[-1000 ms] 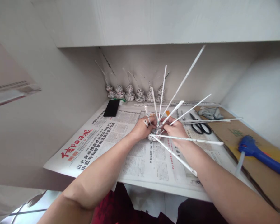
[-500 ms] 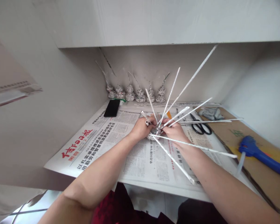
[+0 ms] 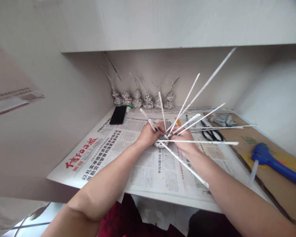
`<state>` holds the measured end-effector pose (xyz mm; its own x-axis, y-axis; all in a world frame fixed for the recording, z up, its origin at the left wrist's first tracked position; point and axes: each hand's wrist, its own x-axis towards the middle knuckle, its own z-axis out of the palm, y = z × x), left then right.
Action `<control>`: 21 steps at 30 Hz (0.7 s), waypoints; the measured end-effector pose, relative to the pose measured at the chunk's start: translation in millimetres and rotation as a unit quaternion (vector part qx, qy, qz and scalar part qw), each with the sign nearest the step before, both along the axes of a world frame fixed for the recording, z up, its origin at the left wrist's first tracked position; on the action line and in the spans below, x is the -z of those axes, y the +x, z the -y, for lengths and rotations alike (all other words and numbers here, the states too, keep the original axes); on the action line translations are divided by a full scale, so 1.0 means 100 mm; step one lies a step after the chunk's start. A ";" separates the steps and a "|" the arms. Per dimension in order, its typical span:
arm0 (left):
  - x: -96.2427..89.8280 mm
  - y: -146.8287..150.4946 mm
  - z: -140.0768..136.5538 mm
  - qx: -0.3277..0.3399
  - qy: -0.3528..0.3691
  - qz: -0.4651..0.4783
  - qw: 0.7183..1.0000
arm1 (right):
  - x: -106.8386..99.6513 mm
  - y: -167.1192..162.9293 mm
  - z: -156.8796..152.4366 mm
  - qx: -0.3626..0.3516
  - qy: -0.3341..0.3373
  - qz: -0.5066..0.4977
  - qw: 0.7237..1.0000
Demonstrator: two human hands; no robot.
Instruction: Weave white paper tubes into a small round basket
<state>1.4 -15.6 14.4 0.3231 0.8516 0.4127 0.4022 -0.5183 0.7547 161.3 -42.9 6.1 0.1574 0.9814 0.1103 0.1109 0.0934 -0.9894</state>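
Between my two hands is a small woven piece of rolled newspaper (image 3: 160, 144), with several long paper tubes (image 3: 187, 163) fanning out from it. My left hand (image 3: 150, 134) is closed on its left side, thumb and fingers pinching near the centre. On the other side my right hand (image 3: 185, 140) is closed around the base of the tubes, its fingertips partly hidden by them. One tube (image 3: 209, 142) crosses over the right hand, and another slants towards the table's front edge. Under the piece lies a spread newspaper (image 3: 143, 171).
Several gourd-shaped paper weavings (image 3: 148, 102) line the back wall. A black phone (image 3: 118, 115) lies at left. Towards the right are black-handled scissors (image 3: 212, 134), a grey crumpled cloth (image 3: 222, 120) and a blue glue gun (image 3: 273, 164) on cardboard (image 3: 266, 191). A shelf panel (image 3: 172, 26) overhangs the table.
The tube crossing my right hand has swung up to nearly level. The upper tubes have tilted a little to the right. Both hands keep their hold on the woven piece.
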 end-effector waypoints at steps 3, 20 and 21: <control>-0.04 -0.02 0.01 0.031 0.048 -0.027 0.998 | 0.03 0.01 -0.02 0.006 0.007 -0.007 1.000; -0.09 -0.04 0.03 0.021 0.010 -0.019 1.000 | 0.05 -0.01 -0.01 0.007 0.008 0.018 1.000; -0.08 -0.03 0.03 0.021 -0.001 -0.003 1.000 | 0.05 -0.01 -0.01 0.009 0.014 0.021 1.000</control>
